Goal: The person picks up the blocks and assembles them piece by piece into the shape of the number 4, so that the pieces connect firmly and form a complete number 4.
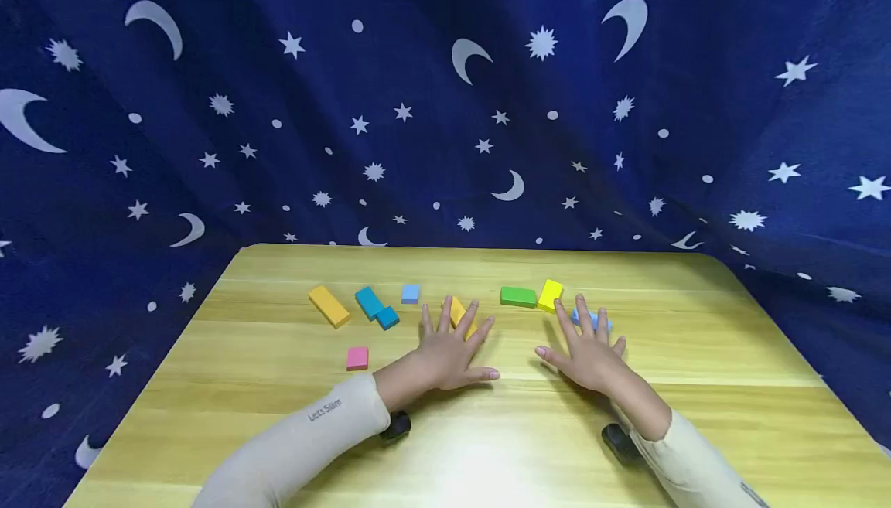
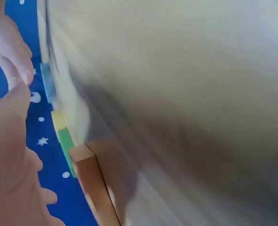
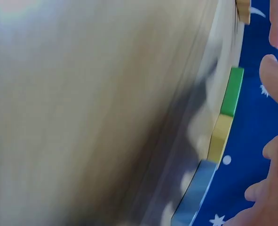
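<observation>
My left hand [image 1: 445, 357] is spread out over the table, its fingers straight above an orange block [image 1: 457, 311] that they partly cover. In the left wrist view that orange block [image 2: 96, 188] lies below the hand, apart from it. My right hand [image 1: 592, 357] is also spread, with its fingertips over a light blue block [image 1: 604, 322]. The right wrist view shows this blue block [image 3: 194, 193] in line with a yellow block [image 3: 219, 136] and a green block [image 3: 233, 92]. Neither hand holds anything.
Left of the left hand lie another orange block [image 1: 329, 306], a pink block [image 1: 358, 358], two darker blue blocks [image 1: 369, 302] touching each other, and a small light blue block [image 1: 410, 294]. The wooden table [image 1: 278, 384] ends at a dark blue curtain [image 1: 418, 144] with moons and stars.
</observation>
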A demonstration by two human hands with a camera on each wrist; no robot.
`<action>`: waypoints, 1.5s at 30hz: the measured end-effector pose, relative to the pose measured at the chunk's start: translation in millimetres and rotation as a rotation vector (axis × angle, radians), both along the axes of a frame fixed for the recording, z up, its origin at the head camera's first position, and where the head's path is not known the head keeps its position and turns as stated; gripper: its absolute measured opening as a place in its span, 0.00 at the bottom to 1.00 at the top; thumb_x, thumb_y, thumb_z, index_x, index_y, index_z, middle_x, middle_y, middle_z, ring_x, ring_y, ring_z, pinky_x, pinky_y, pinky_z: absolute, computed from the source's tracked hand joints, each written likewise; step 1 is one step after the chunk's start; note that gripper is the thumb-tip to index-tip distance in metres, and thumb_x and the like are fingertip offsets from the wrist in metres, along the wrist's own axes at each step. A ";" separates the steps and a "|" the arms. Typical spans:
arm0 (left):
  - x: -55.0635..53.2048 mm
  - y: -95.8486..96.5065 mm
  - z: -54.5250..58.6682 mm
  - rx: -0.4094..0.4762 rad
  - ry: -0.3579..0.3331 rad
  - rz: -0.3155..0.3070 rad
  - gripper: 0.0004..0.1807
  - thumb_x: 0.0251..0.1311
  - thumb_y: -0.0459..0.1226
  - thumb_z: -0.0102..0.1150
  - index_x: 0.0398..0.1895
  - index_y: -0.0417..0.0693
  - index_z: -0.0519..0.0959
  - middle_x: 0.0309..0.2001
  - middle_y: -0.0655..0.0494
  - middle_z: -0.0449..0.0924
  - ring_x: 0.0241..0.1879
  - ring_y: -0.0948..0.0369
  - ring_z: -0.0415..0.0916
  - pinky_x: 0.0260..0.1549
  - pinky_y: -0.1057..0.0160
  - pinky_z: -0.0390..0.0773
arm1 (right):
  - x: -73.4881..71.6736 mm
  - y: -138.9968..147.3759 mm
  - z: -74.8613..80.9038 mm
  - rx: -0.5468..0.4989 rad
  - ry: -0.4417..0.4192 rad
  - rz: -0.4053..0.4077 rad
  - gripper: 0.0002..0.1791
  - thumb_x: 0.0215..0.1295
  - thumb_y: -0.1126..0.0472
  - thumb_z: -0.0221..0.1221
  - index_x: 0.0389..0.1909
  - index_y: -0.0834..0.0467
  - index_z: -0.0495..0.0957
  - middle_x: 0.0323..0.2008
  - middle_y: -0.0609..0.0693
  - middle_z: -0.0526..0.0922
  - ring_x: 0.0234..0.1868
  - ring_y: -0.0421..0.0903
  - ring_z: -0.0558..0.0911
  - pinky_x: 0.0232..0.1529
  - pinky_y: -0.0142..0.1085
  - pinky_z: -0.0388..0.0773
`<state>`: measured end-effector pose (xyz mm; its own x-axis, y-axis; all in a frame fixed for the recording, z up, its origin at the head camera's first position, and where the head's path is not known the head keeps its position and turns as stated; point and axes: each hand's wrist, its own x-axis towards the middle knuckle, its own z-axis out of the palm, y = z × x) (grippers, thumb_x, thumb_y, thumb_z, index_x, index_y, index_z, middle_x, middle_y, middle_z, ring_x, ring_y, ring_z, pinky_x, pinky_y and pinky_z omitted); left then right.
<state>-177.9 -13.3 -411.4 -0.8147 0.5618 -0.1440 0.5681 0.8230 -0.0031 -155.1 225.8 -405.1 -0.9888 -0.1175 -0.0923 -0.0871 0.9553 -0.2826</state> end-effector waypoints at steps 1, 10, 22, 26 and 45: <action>-5.0 2.6 -0.1 0.000 -0.003 0.006 0.46 0.52 0.72 0.31 0.72 0.65 0.40 0.73 0.53 0.33 0.69 0.37 0.31 0.57 0.28 0.39 | -2.3 1.1 0.2 -0.004 -0.005 0.000 0.48 0.59 0.32 0.46 0.71 0.54 0.39 0.69 0.67 0.32 0.64 0.77 0.36 0.48 0.78 0.38; -41.0 30.8 -3.7 -0.013 -0.051 -0.021 0.44 0.55 0.70 0.29 0.72 0.63 0.41 0.73 0.54 0.35 0.71 0.44 0.31 0.63 0.36 0.37 | -14.9 6.2 -0.6 0.014 -0.079 -0.002 0.46 0.61 0.35 0.46 0.71 0.53 0.40 0.69 0.69 0.36 0.65 0.76 0.38 0.48 0.78 0.38; -39.8 53.7 2.5 -0.150 -0.097 -0.066 0.43 0.56 0.69 0.27 0.72 0.62 0.43 0.73 0.56 0.33 0.72 0.54 0.28 0.68 0.49 0.35 | -8.5 15.0 1.2 0.095 -0.102 0.051 0.43 0.62 0.38 0.48 0.69 0.61 0.51 0.69 0.66 0.48 0.66 0.71 0.49 0.46 0.79 0.42; -31.8 54.5 3.5 -0.178 -0.086 -0.101 0.43 0.55 0.69 0.26 0.71 0.62 0.45 0.73 0.56 0.33 0.72 0.54 0.29 0.69 0.49 0.35 | -3.1 17.8 5.3 0.099 -0.074 0.061 0.41 0.61 0.39 0.50 0.67 0.61 0.55 0.68 0.66 0.51 0.64 0.72 0.52 0.45 0.79 0.44; 20.7 22.2 0.2 -0.120 0.054 -0.295 0.38 0.56 0.68 0.28 0.70 0.71 0.46 0.71 0.53 0.48 0.71 0.49 0.38 0.67 0.45 0.38 | 22.5 6.1 4.2 0.170 0.038 0.150 0.32 0.59 0.53 0.58 0.64 0.57 0.64 0.64 0.62 0.63 0.60 0.67 0.66 0.48 0.73 0.57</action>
<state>-157.2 8.9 -411.2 -0.6272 0.7568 -0.1842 0.7787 0.6144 -0.1271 -132.7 231.8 -400.9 -0.9645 -0.2494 -0.0863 -0.2393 0.9644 -0.1128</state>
